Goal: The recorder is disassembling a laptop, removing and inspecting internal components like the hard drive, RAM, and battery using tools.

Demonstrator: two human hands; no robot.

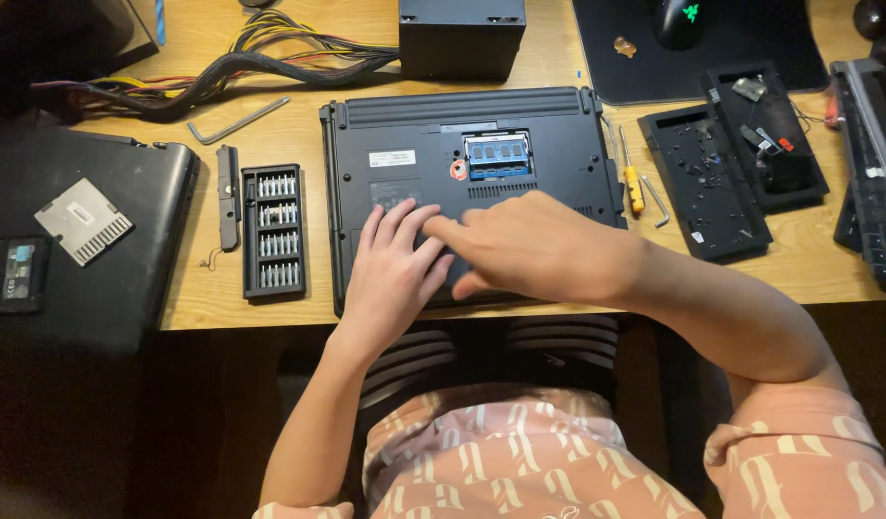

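**Both hands flat on an upturned laptop**

Nearest the camera, two bare forearms reach over a patterned shirt to the desk [270,308]. At far left lies a dark case [97,240] with a grey heatsink [83,220] on it. Next comes a hex key [236,122], then an open bit set [274,231]. Beside it the laptop [405,144] lies bottom up, its memory bay [498,156] already uncovered and the modules showing. The left hand [393,274] rests on the lower panel, fingers spread, holding nothing. The right hand [539,245] presses beside it, fingertips overlapping the left, also empty. That lower panel looks not yet removed. Right of the laptop sit a yellow screwdriver [633,183] and two black covers [707,183].
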